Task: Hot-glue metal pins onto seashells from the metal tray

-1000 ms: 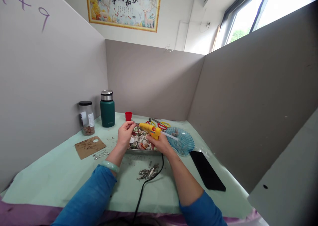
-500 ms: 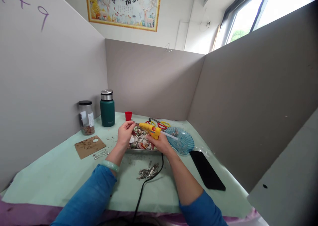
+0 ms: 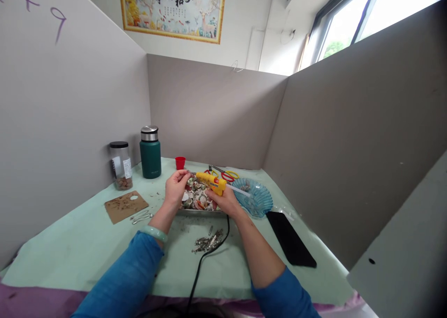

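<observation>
My right hand (image 3: 226,200) is wrapped round the handle of a yellow hot glue gun (image 3: 211,182), a clear glue stick (image 3: 239,190) jutting from its back end. The nozzle points left at the fingertips of my left hand (image 3: 176,187), which are pinched together on something too small to make out. Below both hands lies a metal tray (image 3: 200,213) filled with small round multicoloured pieces (image 3: 198,199). Nearer to me, a pile of silvery metal pin clips (image 3: 208,241) rests on the cloth beside the gun's black cord (image 3: 199,267).
At left stand a green flask (image 3: 150,157), a lidded jar (image 3: 121,166) and a brown board (image 3: 126,206) with wire pieces (image 3: 142,216). Behind the tray are a red cup (image 3: 180,163) and scissors (image 3: 228,175). A blue shell-shaped dish (image 3: 260,198) and black phone-like slab (image 3: 291,239) lie right.
Hardly anything differs. Both hands and the glue gun hold the same position; the whole view has shifted very slightly.
</observation>
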